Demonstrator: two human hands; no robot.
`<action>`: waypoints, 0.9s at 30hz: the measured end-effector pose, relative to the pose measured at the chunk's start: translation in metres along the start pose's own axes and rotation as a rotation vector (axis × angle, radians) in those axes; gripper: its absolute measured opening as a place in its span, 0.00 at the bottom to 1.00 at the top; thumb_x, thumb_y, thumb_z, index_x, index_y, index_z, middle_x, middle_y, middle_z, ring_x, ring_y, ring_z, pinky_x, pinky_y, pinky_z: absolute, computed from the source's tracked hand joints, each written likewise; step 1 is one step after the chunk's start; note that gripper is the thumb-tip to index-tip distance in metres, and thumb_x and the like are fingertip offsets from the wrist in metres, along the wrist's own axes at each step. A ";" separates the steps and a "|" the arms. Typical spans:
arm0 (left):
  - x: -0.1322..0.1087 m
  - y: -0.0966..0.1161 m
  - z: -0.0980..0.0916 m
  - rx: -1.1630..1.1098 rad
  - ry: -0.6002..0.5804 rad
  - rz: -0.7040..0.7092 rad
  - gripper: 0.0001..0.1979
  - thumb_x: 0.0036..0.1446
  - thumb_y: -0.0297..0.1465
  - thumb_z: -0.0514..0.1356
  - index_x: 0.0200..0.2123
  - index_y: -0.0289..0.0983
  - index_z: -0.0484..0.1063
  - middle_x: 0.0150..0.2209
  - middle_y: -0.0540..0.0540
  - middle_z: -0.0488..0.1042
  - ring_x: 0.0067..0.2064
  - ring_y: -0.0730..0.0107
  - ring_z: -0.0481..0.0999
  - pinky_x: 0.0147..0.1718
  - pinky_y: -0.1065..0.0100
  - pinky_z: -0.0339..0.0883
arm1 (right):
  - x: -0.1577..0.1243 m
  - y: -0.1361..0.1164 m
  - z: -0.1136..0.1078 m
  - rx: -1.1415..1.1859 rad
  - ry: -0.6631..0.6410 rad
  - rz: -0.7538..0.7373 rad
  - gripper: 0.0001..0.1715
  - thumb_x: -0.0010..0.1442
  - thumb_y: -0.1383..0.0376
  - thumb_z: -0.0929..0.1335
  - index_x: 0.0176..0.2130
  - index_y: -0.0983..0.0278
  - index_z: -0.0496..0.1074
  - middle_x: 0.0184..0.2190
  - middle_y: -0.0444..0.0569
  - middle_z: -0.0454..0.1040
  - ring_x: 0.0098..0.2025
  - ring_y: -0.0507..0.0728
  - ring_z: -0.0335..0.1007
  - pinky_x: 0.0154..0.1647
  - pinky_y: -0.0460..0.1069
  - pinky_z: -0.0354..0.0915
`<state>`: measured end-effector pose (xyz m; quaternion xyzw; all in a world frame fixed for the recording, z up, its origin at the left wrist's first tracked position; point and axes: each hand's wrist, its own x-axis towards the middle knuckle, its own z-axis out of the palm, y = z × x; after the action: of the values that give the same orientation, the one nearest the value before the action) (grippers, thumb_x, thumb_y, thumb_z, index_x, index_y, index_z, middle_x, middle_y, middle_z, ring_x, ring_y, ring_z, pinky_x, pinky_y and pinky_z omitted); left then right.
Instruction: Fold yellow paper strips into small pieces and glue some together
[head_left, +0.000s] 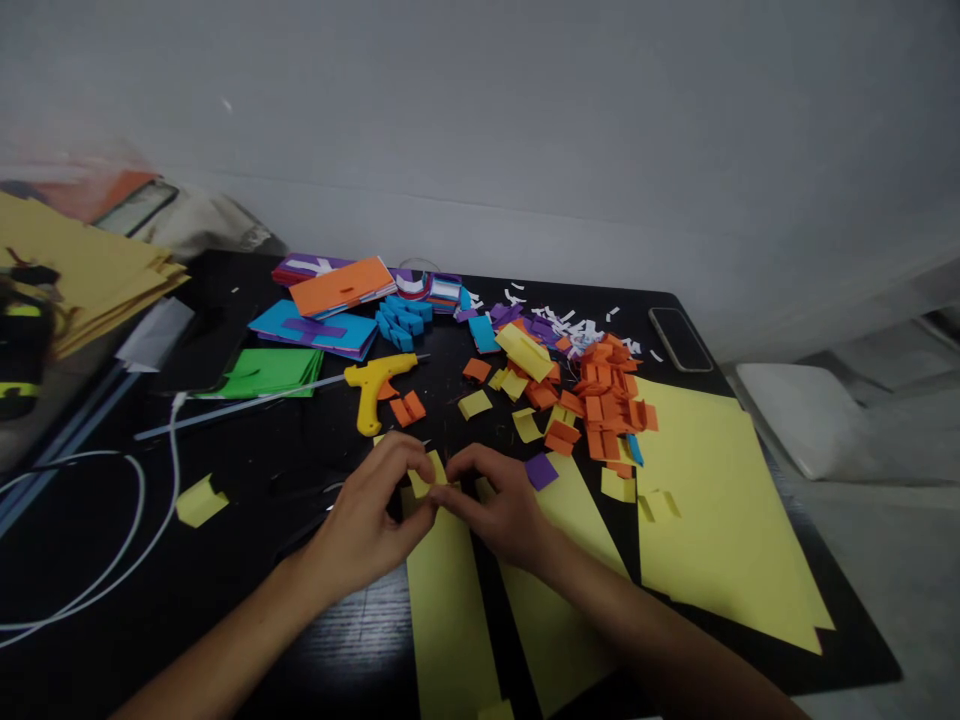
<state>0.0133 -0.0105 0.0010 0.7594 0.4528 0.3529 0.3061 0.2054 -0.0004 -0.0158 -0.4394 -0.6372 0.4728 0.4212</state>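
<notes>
My left hand pinches a small piece of yellow paper between thumb and fingers. From the other side, my right hand grips the same piece, its thumb nearly meeting my left thumb. Beneath the hands lies a long yellow paper strip, and a wider yellow strip runs under my right wrist. A yellow glue gun lies just beyond my left hand. Near my right hand is a purple paper square. Scissors, partly hidden, seem to lie beside my left wrist.
Folded orange paper pieces are heaped at the right, near large yellow sheets and a phone. White scraps lie behind. Stacked blue, orange and green paper sit back left. A white cable loops at left.
</notes>
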 end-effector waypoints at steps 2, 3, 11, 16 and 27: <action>-0.001 0.001 0.000 -0.097 0.031 -0.042 0.08 0.62 0.25 0.61 0.43 0.41 0.68 0.44 0.45 0.71 0.46 0.63 0.75 0.44 0.62 0.71 | 0.001 0.001 0.001 0.040 -0.002 0.097 0.11 0.60 0.58 0.75 0.33 0.61 0.76 0.30 0.45 0.77 0.32 0.54 0.71 0.36 0.49 0.65; -0.001 0.001 0.001 -0.174 0.052 -0.080 0.09 0.63 0.26 0.61 0.45 0.42 0.68 0.45 0.45 0.71 0.45 0.63 0.75 0.43 0.63 0.72 | 0.001 0.002 0.001 0.079 0.000 0.146 0.11 0.61 0.57 0.75 0.33 0.61 0.76 0.29 0.44 0.77 0.32 0.54 0.71 0.35 0.48 0.65; 0.002 0.000 0.015 -0.548 0.164 -0.313 0.19 0.63 0.31 0.63 0.54 0.42 0.62 0.31 0.53 0.73 0.33 0.70 0.76 0.35 0.67 0.71 | 0.006 0.005 0.000 0.306 0.040 0.287 0.16 0.57 0.52 0.76 0.32 0.62 0.74 0.26 0.42 0.72 0.28 0.52 0.68 0.30 0.47 0.64; 0.000 -0.002 0.015 -0.509 0.167 -0.334 0.17 0.62 0.30 0.64 0.52 0.42 0.64 0.31 0.53 0.72 0.33 0.71 0.74 0.36 0.68 0.69 | 0.006 0.005 -0.001 0.333 -0.004 0.322 0.18 0.56 0.51 0.76 0.31 0.62 0.74 0.25 0.41 0.71 0.27 0.51 0.67 0.30 0.47 0.66; 0.001 -0.002 0.014 -0.512 0.153 -0.361 0.14 0.61 0.31 0.64 0.48 0.41 0.63 0.28 0.55 0.72 0.29 0.72 0.74 0.32 0.69 0.67 | 0.007 0.003 -0.001 0.264 -0.050 0.292 0.20 0.57 0.49 0.75 0.33 0.63 0.75 0.27 0.43 0.74 0.28 0.53 0.71 0.30 0.48 0.71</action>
<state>0.0241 -0.0112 -0.0082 0.5362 0.4985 0.4513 0.5101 0.2051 0.0066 -0.0177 -0.4565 -0.5093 0.6190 0.3861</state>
